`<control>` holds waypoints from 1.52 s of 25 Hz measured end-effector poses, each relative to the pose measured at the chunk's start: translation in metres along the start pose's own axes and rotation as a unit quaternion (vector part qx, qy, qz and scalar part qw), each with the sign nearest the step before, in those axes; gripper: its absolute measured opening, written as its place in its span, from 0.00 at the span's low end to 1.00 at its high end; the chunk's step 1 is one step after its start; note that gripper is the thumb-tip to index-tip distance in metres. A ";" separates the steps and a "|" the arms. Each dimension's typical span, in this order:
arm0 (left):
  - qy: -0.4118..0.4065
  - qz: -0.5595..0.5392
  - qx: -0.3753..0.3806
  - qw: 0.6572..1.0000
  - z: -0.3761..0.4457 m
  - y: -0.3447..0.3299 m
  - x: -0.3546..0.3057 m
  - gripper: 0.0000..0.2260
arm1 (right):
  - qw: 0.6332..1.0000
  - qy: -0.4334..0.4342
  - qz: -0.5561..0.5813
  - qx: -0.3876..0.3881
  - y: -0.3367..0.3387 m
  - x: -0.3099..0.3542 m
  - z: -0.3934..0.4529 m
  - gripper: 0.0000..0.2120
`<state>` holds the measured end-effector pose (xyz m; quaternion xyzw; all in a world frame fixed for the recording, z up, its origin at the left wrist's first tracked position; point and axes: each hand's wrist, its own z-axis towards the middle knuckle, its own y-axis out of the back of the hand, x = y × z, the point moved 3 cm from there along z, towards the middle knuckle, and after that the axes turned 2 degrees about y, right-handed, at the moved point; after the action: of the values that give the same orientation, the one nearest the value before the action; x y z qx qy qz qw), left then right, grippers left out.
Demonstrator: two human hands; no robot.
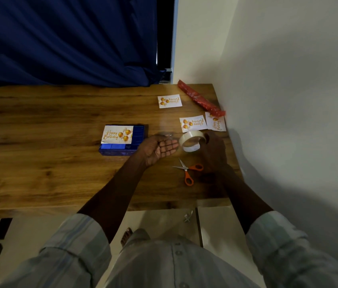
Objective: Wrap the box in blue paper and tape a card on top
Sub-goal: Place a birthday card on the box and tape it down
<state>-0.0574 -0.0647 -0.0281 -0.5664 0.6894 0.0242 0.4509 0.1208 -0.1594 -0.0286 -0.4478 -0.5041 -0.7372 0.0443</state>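
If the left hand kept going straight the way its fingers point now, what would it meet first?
Most likely the tape roll held by the right hand. The left hand's fingers point right toward it; a small gap shows, though depth is unclear.

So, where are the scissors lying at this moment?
In the head view the scissors lie on the wooden table near its front right edge, just below the tape roll, between the person's two forearms.
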 end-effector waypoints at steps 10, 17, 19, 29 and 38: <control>-0.074 0.081 -0.014 0.994 -0.033 0.030 -0.050 0.16 | 0.982 -0.009 -0.136 0.132 0.002 -0.023 0.015 0.09; -0.085 0.164 0.035 0.982 -0.065 0.077 -0.096 0.10 | 0.986 -0.051 -0.151 0.051 0.013 0.029 0.012 0.12; -0.061 0.192 0.065 0.977 -0.071 0.091 -0.106 0.08 | 0.995 -0.037 0.020 0.090 -0.003 0.083 0.012 0.09; -0.030 0.312 0.081 0.946 -0.083 0.146 -0.166 0.10 | 0.888 -0.081 0.293 0.346 -0.118 0.222 0.014 0.13; -0.026 0.312 0.066 0.947 -0.081 0.168 -0.184 0.09 | 0.895 -0.063 0.290 0.333 -0.148 0.244 0.021 0.10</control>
<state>-0.2491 0.0911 0.0591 -0.2909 0.8196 0.1327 0.4754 -0.0875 0.0231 0.0412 -0.5783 -0.5699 -0.4507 0.3710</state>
